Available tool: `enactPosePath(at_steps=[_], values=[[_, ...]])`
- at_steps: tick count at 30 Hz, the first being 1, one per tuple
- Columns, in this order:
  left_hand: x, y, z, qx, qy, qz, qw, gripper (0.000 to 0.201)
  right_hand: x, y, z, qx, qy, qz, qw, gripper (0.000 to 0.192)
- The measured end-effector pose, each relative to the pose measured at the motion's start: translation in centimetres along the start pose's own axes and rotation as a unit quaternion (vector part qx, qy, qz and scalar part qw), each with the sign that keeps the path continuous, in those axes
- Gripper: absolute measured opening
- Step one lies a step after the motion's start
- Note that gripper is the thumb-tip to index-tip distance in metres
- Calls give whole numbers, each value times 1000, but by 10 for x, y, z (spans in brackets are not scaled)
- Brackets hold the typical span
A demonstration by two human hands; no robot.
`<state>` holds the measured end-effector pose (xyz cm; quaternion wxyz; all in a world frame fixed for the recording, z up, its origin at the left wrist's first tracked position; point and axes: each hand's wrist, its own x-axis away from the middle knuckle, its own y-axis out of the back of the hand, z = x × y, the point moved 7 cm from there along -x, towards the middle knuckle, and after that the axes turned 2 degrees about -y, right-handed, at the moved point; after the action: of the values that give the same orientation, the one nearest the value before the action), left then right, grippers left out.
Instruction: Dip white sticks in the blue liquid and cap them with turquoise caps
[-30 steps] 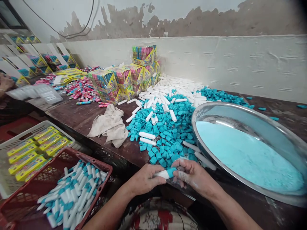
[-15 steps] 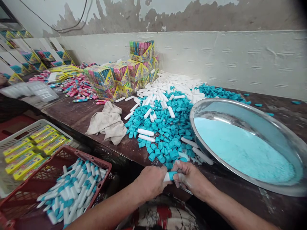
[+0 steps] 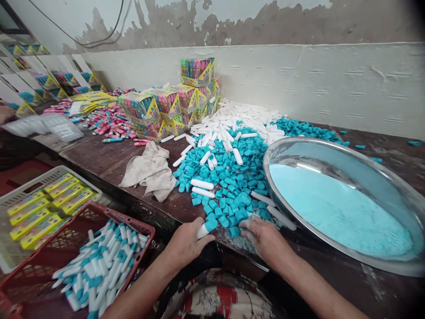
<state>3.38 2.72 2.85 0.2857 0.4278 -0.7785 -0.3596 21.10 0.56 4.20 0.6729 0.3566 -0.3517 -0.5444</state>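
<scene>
My left hand (image 3: 187, 243) is closed around a white plastic tube with a teal cap (image 3: 203, 230), capped end pointing up and right. My right hand (image 3: 265, 239) is at the near edge of a heap of teal caps (image 3: 232, 197), fingers apart and curved down, nothing visible in them. A loose cap (image 3: 233, 232) lies just left of its fingertips. White tubes (image 3: 202, 184) lie on the heap, with more piled behind. To the right stands a steel basin (image 3: 299, 221) of light-blue powder (image 3: 325, 204).
At lower left, a red crate (image 3: 146, 221) holds capped tubes (image 3: 102, 261), beside a white basket (image 3: 89, 184) with yellow boxes. A crumpled cloth (image 3: 149, 170) lies on the dark table (image 3: 89, 155). Wrapped display boxes (image 3: 172, 104) stand behind. Part of another person's hand (image 3: 6, 114) shows far left.
My hands have moved apart. The left has carried the capped tube left and slightly up; the right has let go of its end and shifted slightly right.
</scene>
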Motion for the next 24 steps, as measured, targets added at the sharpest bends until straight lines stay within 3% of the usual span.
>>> enactPosePath(at_steps=[4, 8, 12, 18, 24], values=[[2, 0, 3, 27, -3, 15, 1000, 22, -2, -16, 16, 161, 49, 38, 985, 21], [3, -10, -3, 18, -20, 40, 999, 21, -3, -17, 25, 208, 64, 41, 975, 18], [3, -18, -8, -4, -41, 76, 996, 24, 1, -10, 27, 160, 87, 35, 983, 26], [3, -25, -23, -50, -86, 117, 988, 26, 18, -8, 35, 56, 142, 88, 984, 27], [4, -31, -32, -74, -123, 132, 981, 32, 21, -14, 32, -93, 178, 59, 978, 19]])
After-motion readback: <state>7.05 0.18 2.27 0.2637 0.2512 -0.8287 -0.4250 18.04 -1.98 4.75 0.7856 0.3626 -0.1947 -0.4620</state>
